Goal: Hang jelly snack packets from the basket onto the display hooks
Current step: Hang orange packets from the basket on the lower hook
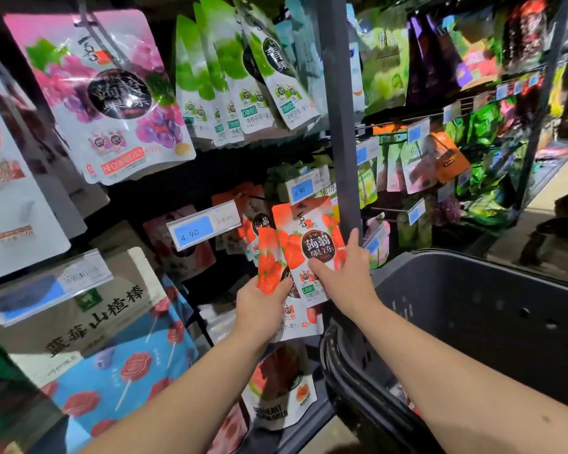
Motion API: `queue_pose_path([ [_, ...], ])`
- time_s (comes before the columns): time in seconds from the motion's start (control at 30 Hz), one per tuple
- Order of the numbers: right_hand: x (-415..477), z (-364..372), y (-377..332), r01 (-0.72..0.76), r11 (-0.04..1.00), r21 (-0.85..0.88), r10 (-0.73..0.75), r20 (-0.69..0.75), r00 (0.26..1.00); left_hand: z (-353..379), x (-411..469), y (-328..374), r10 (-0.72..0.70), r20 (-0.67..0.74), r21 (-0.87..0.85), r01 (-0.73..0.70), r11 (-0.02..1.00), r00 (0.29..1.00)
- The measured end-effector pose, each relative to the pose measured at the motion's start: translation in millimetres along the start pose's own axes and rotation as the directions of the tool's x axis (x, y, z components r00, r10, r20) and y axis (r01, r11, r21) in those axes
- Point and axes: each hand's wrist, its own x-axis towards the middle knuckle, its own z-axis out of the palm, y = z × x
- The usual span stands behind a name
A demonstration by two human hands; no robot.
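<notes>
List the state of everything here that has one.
left hand, gripping spare strawberry packets
right hand, pinching front strawberry packet
front strawberry packet, held up at rack; hung or not unclear
basket, upright beside the rack, contents mostly hidden
grape packet, hanging on its hook
green packets, hanging in a row

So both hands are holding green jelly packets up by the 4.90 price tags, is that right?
Not green: the head view shows the left hand and right hand holding red strawberry jelly packets up by the 4.90 price tags.
</notes>
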Motion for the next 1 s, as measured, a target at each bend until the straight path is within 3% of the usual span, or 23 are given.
queue_pose_path([
  [0.13,0.7,9.3,8.3,0.099,0.995,0.017,-0.099,-0.01,0.995,-4.5,5.9,-9.9,-0.023,-0.017,-0.007,0.023,1.0,1.0],
  [0.4,33.7,42.0,11.9,0.105,0.993,-0.061,-0.106,-0.015,0.994,-32.1,24.2,-32.0,-0.169,-0.138,-0.172,0.145,0.974,0.976],
  [0.53,64.5,63.8,10.9,0.106,0.983,-0.153,-0.105,0.013,0.994,-45.2,37.2,-40.4,-0.232,-0.106,-0.265,0.198,0.944,0.967],
  [0.8,112.9,110.6,-0.6,0.128,0.951,-0.282,-0.123,0.036,0.992,-66.0,49.3,-49.7,-0.255,-0.086,-0.257,0.226,0.94,0.963],
  [1.0,108.1,114.2,-1.2,0.161,0.936,-0.312,-0.101,0.2,0.975,-63.3,44.8,-50.3,-0.25,-0.083,-0.281,0.218,0.935,0.965],
])
